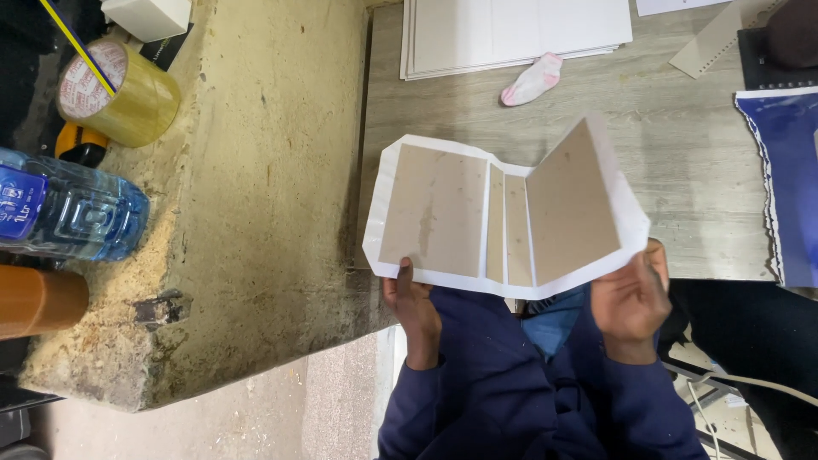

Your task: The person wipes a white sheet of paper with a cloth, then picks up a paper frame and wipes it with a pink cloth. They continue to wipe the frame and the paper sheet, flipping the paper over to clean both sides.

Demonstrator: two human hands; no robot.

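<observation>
The left hand at seven o'clock and right hand at five o'clock both pinch the white paper sheet with glued brown cardboard panels, mid-fold, and the raised right panel looks to need pressing over next.

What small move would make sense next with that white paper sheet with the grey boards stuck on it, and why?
Probably folding the raised right flap down flat. The white paper sheet with four grey cardboard panels is held off the grey wooden table by its lower edge, left hand and right hand, with the right panel tilted up along the narrow spine strips.
</observation>
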